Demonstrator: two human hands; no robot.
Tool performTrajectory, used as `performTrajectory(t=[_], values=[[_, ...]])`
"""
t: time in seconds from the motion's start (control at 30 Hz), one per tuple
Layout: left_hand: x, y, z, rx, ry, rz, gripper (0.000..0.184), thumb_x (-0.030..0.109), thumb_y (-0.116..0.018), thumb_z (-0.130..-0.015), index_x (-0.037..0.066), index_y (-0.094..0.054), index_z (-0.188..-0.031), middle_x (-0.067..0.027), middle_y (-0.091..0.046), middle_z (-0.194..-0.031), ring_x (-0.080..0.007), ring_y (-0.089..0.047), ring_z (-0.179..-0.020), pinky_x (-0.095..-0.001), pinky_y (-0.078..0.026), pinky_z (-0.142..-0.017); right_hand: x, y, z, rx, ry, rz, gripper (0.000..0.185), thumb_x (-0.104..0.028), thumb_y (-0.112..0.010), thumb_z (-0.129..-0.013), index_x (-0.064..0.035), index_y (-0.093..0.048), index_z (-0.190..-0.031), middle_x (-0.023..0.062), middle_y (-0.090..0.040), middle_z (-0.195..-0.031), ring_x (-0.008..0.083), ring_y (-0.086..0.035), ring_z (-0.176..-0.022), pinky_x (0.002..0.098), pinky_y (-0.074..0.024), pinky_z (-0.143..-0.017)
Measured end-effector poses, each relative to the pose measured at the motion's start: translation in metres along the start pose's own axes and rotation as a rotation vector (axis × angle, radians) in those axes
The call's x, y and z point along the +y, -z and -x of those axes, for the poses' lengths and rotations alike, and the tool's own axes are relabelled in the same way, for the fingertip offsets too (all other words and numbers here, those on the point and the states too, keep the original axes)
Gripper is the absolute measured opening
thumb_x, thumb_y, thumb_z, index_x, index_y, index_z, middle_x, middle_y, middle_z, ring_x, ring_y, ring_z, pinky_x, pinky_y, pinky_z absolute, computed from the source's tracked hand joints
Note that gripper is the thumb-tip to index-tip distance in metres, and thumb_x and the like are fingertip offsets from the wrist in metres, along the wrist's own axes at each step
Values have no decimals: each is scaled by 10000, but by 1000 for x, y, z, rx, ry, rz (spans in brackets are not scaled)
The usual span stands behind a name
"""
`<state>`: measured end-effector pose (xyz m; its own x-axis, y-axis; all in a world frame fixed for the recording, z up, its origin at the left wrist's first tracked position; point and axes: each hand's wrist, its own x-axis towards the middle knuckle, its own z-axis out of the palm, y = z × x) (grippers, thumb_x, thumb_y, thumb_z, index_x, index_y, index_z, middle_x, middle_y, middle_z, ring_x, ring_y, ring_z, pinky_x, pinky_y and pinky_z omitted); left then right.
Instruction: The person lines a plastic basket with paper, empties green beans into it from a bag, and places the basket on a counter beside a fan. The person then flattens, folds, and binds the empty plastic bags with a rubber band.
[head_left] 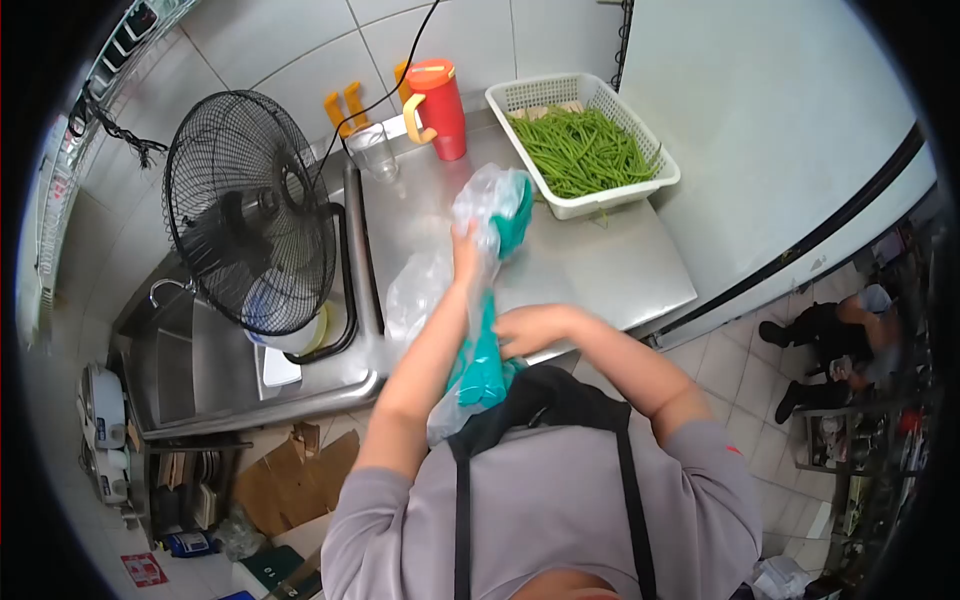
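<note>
My left hand (466,256) is closed on a bunched clear plastic bag (478,195), raised over the steel counter. Teal plastic (512,218) shows at the top of the bunch, beside the clear film. Closer to my body, my right hand (535,328) pinches the edge of a teal plastic bag (483,370), which hangs down in front of my apron (540,405). Clear film and teal plastic run together between both hands, so I cannot tell where one bag ends. More clear plastic (420,295) lies crumpled on the counter left of my forearm.
A white basket of green beans (590,150) stands at the back right. Behind my hands are a red pitcher (440,115) and a clear glass jug (375,150). A black fan (250,210) stands by the sink at left. Another person (840,340) is at far right.
</note>
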<state>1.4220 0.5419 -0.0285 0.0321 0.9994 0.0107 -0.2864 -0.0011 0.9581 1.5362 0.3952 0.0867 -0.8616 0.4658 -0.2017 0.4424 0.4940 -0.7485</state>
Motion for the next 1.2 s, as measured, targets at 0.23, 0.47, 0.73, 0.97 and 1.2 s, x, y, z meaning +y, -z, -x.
performTrajectory(t=[0.23,0.47,0.73,0.97,1.2], values=[[45,-7,68,-28,32,183,299,268,-455,-905,27,-492,-1079,-64,-567,-953,-134,-555,-801,-281,-461,-699,1,80,47,1249,-77,452,326,-155,-706,-674,-55,-599,-964,104,-580,-933,228,-550,-889,333,-422,-808],[82,-2,86,163,-17,340,169,159,-480,-863,19,-489,-957,-68,-568,-856,-153,-573,-679,-337,-516,-585,56,106,59,1306,-203,-555,193,-80,-708,-694,-51,-572,-828,41,-575,-831,99,-522,-767,235,-414,-694],[131,6,129,-142,-307,-617,431,255,-633,-772,-1,-465,-1074,-131,-565,-958,-232,-563,-899,-398,-439,-808,54,135,95,1918,231,-754,263,43,-533,-720,-61,-538,-961,17,-530,-824,105,-490,-743,223,-404,-672],[149,62,200,-51,138,-1216,752,323,-739,-641,48,-397,-1252,-215,-461,-1189,-360,-490,-1060,-368,-421,-865,28,147,158,1677,239,-278,284,-52,-447,-731,-17,-522,-1002,-9,-470,-758,45,-414,-658,152,-327,-589],[128,57,179,-571,11,-1188,607,58,-656,-668,175,-439,-1222,-122,-552,-1059,-322,-550,-941,-384,-453,-767,-22,139,143,1923,398,-149,218,-110,-477,-794,4,-504,-978,5,-472,-810,75,-438,-700,179,-357,-646]])
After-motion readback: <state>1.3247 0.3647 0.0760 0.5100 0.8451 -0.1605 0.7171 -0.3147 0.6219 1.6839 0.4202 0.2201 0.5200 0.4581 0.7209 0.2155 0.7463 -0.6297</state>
